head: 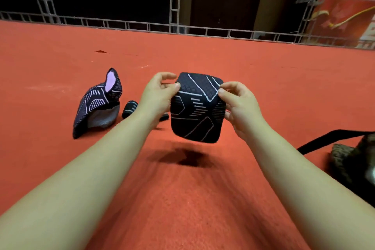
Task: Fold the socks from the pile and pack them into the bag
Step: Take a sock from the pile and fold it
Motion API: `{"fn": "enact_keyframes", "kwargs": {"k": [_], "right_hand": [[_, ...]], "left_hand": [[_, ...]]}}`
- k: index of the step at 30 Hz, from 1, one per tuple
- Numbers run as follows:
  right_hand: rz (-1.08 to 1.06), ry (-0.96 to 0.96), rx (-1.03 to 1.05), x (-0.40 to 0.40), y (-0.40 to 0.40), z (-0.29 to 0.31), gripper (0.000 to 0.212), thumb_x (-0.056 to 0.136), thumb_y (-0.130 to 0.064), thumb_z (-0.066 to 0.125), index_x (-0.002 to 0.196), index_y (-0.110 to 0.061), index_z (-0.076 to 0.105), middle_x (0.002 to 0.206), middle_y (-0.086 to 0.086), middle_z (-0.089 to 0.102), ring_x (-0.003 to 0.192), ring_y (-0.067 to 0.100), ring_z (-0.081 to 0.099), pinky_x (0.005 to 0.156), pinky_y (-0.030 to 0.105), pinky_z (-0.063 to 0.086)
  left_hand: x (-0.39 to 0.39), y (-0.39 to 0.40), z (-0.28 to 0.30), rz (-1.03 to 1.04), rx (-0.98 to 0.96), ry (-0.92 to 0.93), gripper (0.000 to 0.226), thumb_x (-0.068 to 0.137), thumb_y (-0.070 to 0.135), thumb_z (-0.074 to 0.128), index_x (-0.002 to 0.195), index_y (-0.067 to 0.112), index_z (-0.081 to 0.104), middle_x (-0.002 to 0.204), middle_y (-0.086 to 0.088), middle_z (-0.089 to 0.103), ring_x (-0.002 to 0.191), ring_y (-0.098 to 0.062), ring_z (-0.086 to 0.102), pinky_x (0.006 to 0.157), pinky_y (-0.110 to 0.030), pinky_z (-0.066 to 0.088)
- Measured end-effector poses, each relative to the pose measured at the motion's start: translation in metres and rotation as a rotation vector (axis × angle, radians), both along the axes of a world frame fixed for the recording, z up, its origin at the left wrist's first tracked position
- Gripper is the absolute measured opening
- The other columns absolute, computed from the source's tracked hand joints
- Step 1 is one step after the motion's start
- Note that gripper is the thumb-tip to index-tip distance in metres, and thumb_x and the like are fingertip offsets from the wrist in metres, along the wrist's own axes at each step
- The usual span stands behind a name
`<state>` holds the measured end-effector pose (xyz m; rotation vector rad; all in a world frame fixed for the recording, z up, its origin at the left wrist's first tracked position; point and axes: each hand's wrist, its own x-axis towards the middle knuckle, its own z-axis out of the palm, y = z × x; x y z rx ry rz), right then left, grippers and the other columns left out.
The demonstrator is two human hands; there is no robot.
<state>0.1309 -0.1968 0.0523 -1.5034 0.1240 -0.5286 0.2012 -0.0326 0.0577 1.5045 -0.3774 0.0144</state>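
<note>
Red carpet (203,209) fills the floor, and at the right edge sits the bag (353,160), dark and mottled with a black strap (324,138) running out to its left; its opening is cut off by the frame, so what lies inside cannot be told.

Centre stage, the folded sock bundle (197,107) is held up off the carpet between both hands, its shadow dark on the floor just below. It's a compact, squarish packet, black knit with thin white lines, bars and angular outlines across its face, the top edge rolled over.

Left hand (157,95) pinches the bundle's upper left corner, thumb on the front, fingers curled behind. Right hand (238,103) pinches the upper right corner the same way, thumb and forefinger closed tight on the fabric.

Off to the left, the pile (97,105) waits on the carpet: a black sock with white stripes draped over something grey, its cuff standing up and showing a pale pink lining. Just beside it, partly hidden behind the left wrist, lies a small dark rolled sock (129,108).

Beyond the carpet runs a metal truss frame (174,6).
</note>
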Motion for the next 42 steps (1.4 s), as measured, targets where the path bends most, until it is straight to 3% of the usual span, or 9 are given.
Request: {"fn": "enact_keyframes", "kwargs": {"k": [11, 19, 25, 27, 29, 32, 35, 38, 42], "right_hand": [[0.096, 0.486, -0.121, -0.076, 0.02, -0.104, 0.012, 0.084, -0.009, 0.063, 0.083, -0.017, 0.054, 0.071, 0.002, 0.052, 0.051, 0.012, 0.045, 0.042, 0.02, 0.031], [0.005, 0.463, -0.473, -0.087, 0.023, -0.128, 0.009, 0.083, -0.016, 0.065, 0.082, -0.022, 0.058, 0.061, -0.009, 0.045, 0.051, 0.004, 0.038, 0.053, 0.025, 0.03], [0.039, 0.45, -0.634, -0.086, 0.02, -0.123, 0.008, 0.085, -0.023, 0.062, 0.08, -0.029, 0.063, 0.082, -0.013, 0.064, 0.077, 0.002, 0.058, 0.071, 0.021, 0.043], [0.066, 0.435, -0.694, -0.089, 0.016, -0.121, 0.005, 0.085, -0.029, 0.064, 0.081, -0.032, 0.065, 0.091, -0.01, 0.06, 0.083, 0.004, 0.057, 0.076, 0.022, 0.043], [0.108, 0.386, -0.712, -0.095, 0.006, -0.118, 0.004, 0.081, -0.033, 0.07, 0.082, -0.035, 0.067, 0.1, -0.011, 0.052, 0.089, 0.001, 0.054, 0.081, 0.017, 0.04], [0.27, 0.352, -0.83, -0.103, -0.009, -0.115, 0.023, 0.067, -0.048, 0.076, 0.085, -0.045, 0.063, 0.117, -0.025, 0.041, 0.117, -0.006, 0.038, 0.102, 0.019, 0.032], [0.433, 0.371, -0.95, -0.105, -0.009, -0.115, 0.044, 0.053, -0.065, 0.068, 0.093, -0.054, 0.056, 0.127, -0.035, 0.03, 0.13, -0.011, 0.018, 0.113, 0.025, 0.021], [0.447, 0.376, -1.049, -0.106, -0.005, -0.116, 0.063, 0.06, -0.054, 0.08, 0.115, -0.052, 0.05, 0.139, -0.028, 0.022, 0.137, -0.006, 0.001, 0.115, 0.027, 0.006], [0.379, 0.34, -1.117, -0.107, -0.004, -0.113, 0.061, 0.063, -0.048, 0.08, 0.118, -0.046, 0.053, 0.138, -0.029, 0.021, 0.136, -0.006, -0.002, 0.113, 0.025, 0.002]], "left_hand": [[-0.082, 0.038, -0.102, -0.248, 0.381, 0.37, 0.023, 0.092, 0.005, 0.051, 0.102, 0.024, 0.057, 0.065, 0.002, 0.05, 0.047, -0.004, 0.049, 0.044, -0.02, 0.042], [-0.096, 0.051, -0.123, -0.161, 0.619, 0.145, 0.02, 0.089, 0.013, 0.058, 0.092, 0.033, 0.061, 0.076, 0.002, 0.055, 0.054, -0.012, 0.053, 0.045, -0.027, 0.048], [-0.092, 0.072, -0.121, -0.27, 0.637, -0.014, 0.013, 0.079, 0.027, 0.072, 0.081, 0.039, 0.069, 0.087, 0.006, 0.069, 0.071, -0.001, 0.062, 0.07, -0.023, 0.049], [-0.088, 0.077, -0.123, -0.324, 0.731, -0.168, 0.024, 0.062, 0.06, 0.072, 0.083, 0.053, 0.066, 0.101, 0.016, 0.06, 0.093, 0.004, 0.055, 0.084, -0.017, 0.042], [-0.087, 0.081, -0.126, -0.382, 0.898, -0.364, 0.048, 0.046, 0.08, 0.061, 0.09, 0.063, 0.057, 0.127, 0.031, 0.035, 0.128, 0.007, 0.024, 0.106, -0.016, 0.018], [-0.091, 0.083, -0.125, -0.477, 0.982, -0.476, 0.07, 0.045, 0.086, 0.056, 0.11, 0.059, 0.054, 0.138, 0.038, 0.009, 0.134, 0.013, -0.01, 0.11, -0.02, -0.012], [-0.093, 0.081, -0.129, -0.474, 1.066, -0.57, 0.074, 0.051, 0.081, 0.058, 0.119, 0.05, 0.055, 0.131, 0.037, 0.026, 0.133, 0.013, 0.001, 0.113, -0.027, -0.016], [-0.092, 0.078, -0.131, -0.366, 0.984, -0.619, 0.038, 0.066, 0.063, 0.051, 0.095, 0.04, 0.062, 0.118, 0.032, 0.045, 0.128, 0.009, 0.023, 0.118, -0.036, -0.001], [-0.091, 0.077, -0.131, -0.352, 0.883, -0.599, 0.009, 0.077, 0.049, 0.046, 0.083, 0.045, 0.041, 0.107, 0.023, 0.058, 0.111, 0.006, 0.044, 0.113, -0.032, 0.016]]}}
